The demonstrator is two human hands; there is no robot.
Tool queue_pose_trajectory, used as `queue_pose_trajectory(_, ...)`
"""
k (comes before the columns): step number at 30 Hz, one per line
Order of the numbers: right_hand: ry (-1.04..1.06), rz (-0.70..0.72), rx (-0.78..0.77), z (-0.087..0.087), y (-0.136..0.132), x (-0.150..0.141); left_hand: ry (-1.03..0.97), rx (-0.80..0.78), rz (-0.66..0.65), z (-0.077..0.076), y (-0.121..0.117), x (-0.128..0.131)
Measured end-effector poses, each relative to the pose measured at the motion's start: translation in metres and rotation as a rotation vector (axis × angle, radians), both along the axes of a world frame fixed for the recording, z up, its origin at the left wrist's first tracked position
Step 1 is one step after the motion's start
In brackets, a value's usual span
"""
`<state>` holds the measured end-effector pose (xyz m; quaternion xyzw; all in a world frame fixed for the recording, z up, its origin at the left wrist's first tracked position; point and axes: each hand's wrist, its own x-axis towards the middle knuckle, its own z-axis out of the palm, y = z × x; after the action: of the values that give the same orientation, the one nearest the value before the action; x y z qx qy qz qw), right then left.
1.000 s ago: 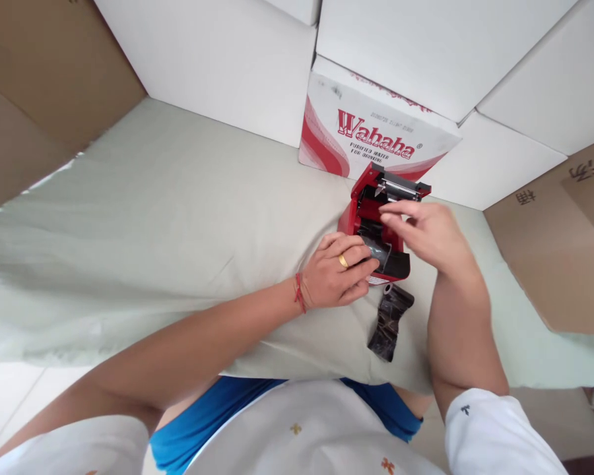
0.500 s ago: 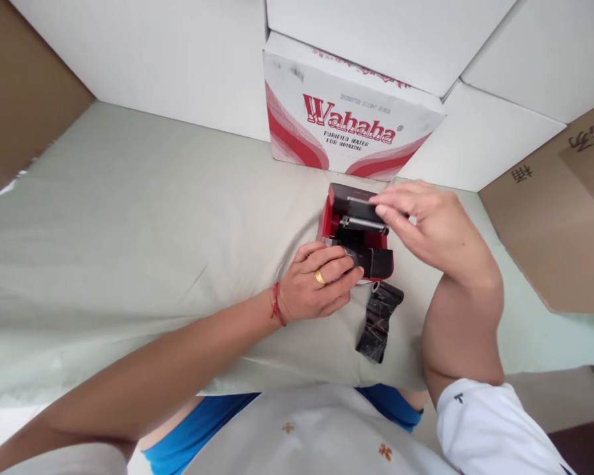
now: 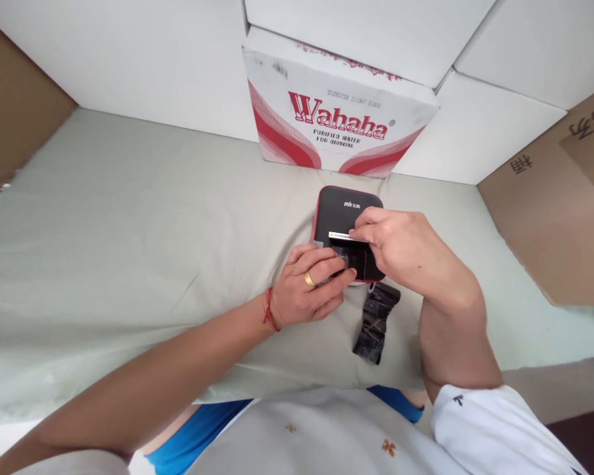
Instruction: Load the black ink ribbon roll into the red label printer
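A small black and red label printer (image 3: pixel 334 204) lies on the cloth, its black lid down over the inside. Dark shiny film or plastic shows at its front opening, partly under my fingers. My left hand (image 3: pixel 309 284), with a gold ring and a red string bracelet at the wrist, grips the printer's front left, fingers over its front edge. At the lid's front edge, by a white label strip (image 3: pixel 339 235), my right hand (image 3: pixel 393 244) pinches with thumb and fingers. A crumpled length of black ribbon film (image 3: pixel 376 323) with a small roll at its top lies just below the printer.
A white and red water carton (image 3: pixel 341 125) stands behind the printer against large white boxes (image 3: pixel 153 59). Brown cardboard is at the left (image 3: pixel 20 105) and right (image 3: pixel 549 218). Pale green cloth (image 3: pixel 129 231) covers the surface, whose front edge is near my body.
The printer's lid has swung down from raised to lowered, hiding the roller inside. My right hand came down and toward me with it. My left hand stays at the printer's front.
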<state>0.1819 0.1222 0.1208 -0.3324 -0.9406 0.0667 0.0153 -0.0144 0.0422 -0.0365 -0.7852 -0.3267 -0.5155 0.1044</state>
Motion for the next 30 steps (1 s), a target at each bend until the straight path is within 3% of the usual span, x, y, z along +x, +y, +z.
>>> queue_pose_trajectory(5,0.041,-0.007,-0.064,0.003,0.01,0.001,0.012,0.008,0.05,0.011,0.0,-0.001)
queue_pose_trajectory(8,0.067,0.007,-0.102,0.005,0.012,0.004,0.046,-0.06,0.102,0.016,-0.014,-0.01)
queue_pose_trajectory(12,0.112,0.069,-0.134,0.003,0.009,0.012,0.097,-0.248,0.23,0.01,-0.061,-0.04)
queue_pose_trajectory(15,0.126,0.105,-0.156,0.0,0.008,0.016,0.135,-0.531,0.393,-0.004,-0.111,-0.073)
queue_pose_trajectory(18,0.122,0.129,-0.167,0.001,0.011,0.014,0.181,-0.725,0.374,-0.008,-0.152,-0.101)
queue_pose_trajectory(20,0.107,0.15,-0.172,0.005,0.011,0.011,0.071,-0.821,0.378,0.001,-0.163,-0.111)
queue_pose_trajectory(22,0.078,0.181,-0.189,0.01,0.01,0.008,-0.128,-1.028,0.461,0.018,-0.157,-0.111)
queue_pose_trajectory(23,0.058,0.198,-0.204,0.013,0.008,0.007,-0.249,-1.102,0.519,0.028,-0.147,-0.108)
queue_pose_trajectory(25,0.016,0.22,-0.23,0.017,0.005,0.007,-0.507,-1.181,0.508,0.045,-0.115,-0.099)
queue_pose_trajectory(27,-0.013,0.23,-0.238,0.019,0.001,0.009,-0.73,-1.126,0.315,0.055,-0.071,-0.09)
queue_pose_trajectory(30,-0.03,0.236,-0.228,0.02,-0.001,0.013,-0.844,-1.073,-0.075,0.052,-0.001,-0.079)
